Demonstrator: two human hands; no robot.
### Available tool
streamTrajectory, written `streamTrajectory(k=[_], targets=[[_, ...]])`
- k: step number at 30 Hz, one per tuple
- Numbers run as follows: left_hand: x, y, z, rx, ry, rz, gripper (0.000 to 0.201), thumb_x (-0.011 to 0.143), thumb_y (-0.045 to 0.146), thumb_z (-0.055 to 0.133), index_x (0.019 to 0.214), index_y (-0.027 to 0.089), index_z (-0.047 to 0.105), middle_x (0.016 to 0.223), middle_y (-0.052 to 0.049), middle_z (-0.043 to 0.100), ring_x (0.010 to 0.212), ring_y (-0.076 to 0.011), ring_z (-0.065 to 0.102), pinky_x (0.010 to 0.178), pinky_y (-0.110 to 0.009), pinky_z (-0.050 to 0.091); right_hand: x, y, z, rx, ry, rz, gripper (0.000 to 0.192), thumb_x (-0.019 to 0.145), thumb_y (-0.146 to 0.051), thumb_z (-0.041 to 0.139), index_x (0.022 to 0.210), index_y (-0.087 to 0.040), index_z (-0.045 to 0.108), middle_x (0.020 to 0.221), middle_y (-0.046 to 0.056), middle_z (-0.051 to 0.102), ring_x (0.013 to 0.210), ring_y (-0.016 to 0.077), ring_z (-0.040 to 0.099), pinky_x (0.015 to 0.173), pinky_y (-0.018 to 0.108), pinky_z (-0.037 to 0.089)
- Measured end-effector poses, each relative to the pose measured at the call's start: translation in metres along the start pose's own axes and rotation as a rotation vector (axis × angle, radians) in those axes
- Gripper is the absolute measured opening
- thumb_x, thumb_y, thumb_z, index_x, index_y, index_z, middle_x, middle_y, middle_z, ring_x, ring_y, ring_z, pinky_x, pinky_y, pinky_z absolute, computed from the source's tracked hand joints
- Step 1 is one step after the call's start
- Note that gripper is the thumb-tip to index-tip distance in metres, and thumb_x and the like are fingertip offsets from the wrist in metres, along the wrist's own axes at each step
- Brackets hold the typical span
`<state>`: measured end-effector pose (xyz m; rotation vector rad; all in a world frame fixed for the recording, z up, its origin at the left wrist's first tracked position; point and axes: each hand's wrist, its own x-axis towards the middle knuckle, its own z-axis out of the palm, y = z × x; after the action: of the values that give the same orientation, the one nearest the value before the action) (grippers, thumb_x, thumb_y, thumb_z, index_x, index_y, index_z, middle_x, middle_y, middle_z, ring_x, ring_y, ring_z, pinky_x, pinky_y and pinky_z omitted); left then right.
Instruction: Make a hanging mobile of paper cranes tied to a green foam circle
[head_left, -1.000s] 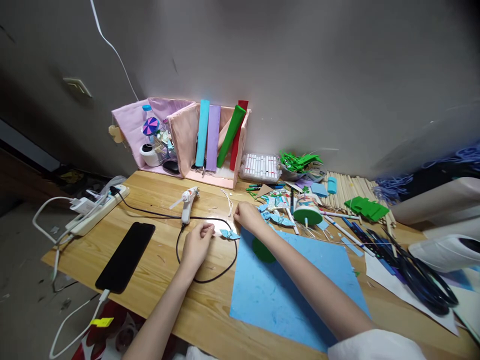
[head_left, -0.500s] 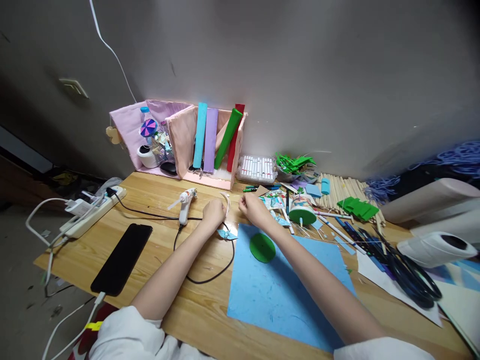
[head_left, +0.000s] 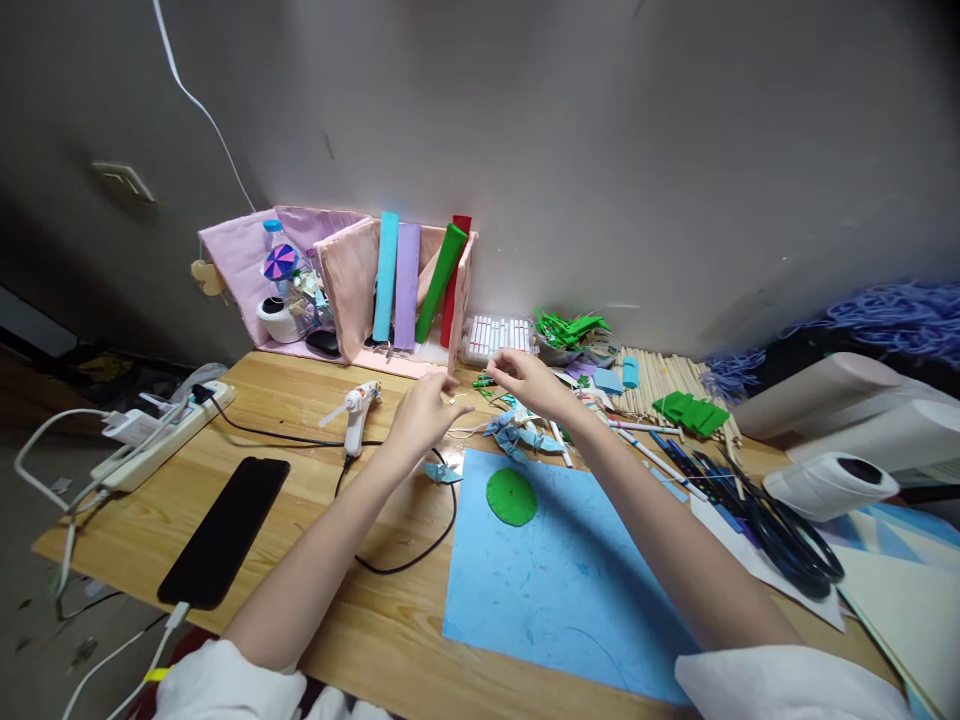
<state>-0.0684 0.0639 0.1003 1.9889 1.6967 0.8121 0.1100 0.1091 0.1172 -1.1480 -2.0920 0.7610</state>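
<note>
Hands are hovering raised above the table [head_left: 315,640], both lifted off the wood, which is likely why the thin white strand [head_left: 463,430] trailing near them is hanging free rather than lying flat. Left hand [head_left: 425,415] is pinching with thumb and fingertips drawn together, apparently closing on a small pale bit at the strand's end; the item is too small to identify. Right hand [head_left: 529,382] is doing the same a little farther back, fingers curling inward; whether its grip is actually closing on anything, I cannot tell. The two hands are sitting near each other but apart, as if keeping something fine stretched between them. Just below, folded blue paper pieces [head_left: 517,436] are lying beside the top edge of the blue sheet [head_left: 570,580], and a green disc [head_left: 511,496] is resting on that sheet, within easy reach. Glue gun [head_left: 354,410] is propping on its stand left of the hands, cable [head_left: 405,540] looping over the wood toward the power strip [head_left: 154,440]. Black phone [head_left: 225,530] is charging at the near left. Against the grey wall, a pink box [head_left: 352,290] is holding rolled paper upright; markers [head_left: 496,336], wooden sticks [head_left: 667,375], green scraps [head_left: 690,410] and scissors [head_left: 780,535] are crowding the right side, with white rolls [head_left: 832,480] lying beyond
</note>
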Motion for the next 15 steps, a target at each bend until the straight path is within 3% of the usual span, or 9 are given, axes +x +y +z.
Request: streamTrajectory(k=[2,4,10,15], targets=[[0.010,0.007,0.002,-0.115,0.044,0.135,0.036,0.069,0.035,0.066,0.099,0.016,0.062,0.093,-0.007,0.065,0.069,-0.0137,0.057,0.068,-0.026,0.045,0.006,-0.006,0.002,0.169,-0.026,-0.035,0.012,0.080,-0.028,0.049,0.077,-0.017,0.053,0.078,0.003,0.059,0.072,0.0142,0.054,0.066,0.027,0.042],[0.020,0.009,0.005,-0.166,0.019,0.167,0.024,0.074,0.033,0.062,0.088,0.014,0.066,0.082,-0.006,0.066,0.066,-0.0137,0.057,0.066,-0.026,0.045,0.013,-0.013,0.004,0.372,-0.038,-0.043,0.013,0.078,-0.030,0.051,0.077,-0.017,0.051,0.078,0.003,0.060,0.071,0.0134,0.056,0.065,0.026,0.044],[0.022,0.000,0.007,-0.337,-0.067,0.083,0.024,0.082,0.028,0.047,0.077,0.016,0.066,0.072,-0.003,0.067,0.066,-0.0133,0.060,0.066,-0.023,0.047,0.027,-0.033,0.000,0.738,-0.024,0.106,0.017,0.072,-0.031,0.057,0.067,-0.018,0.048,0.065,-0.001,0.059,0.056,0.0085,0.053,0.054,0.021,0.043],[0.014,-0.019,0.004,-0.374,-0.073,0.015,0.025,0.080,0.033,0.050,0.075,0.015,0.066,0.073,-0.004,0.068,0.069,-0.0145,0.063,0.067,-0.024,0.048,0.028,-0.029,-0.011,0.854,0.119,0.168,0.019,0.065,-0.030,0.066,0.070,-0.017,0.054,0.066,-0.001,0.059,0.060,0.0079,0.055,0.060,0.021,0.046]])
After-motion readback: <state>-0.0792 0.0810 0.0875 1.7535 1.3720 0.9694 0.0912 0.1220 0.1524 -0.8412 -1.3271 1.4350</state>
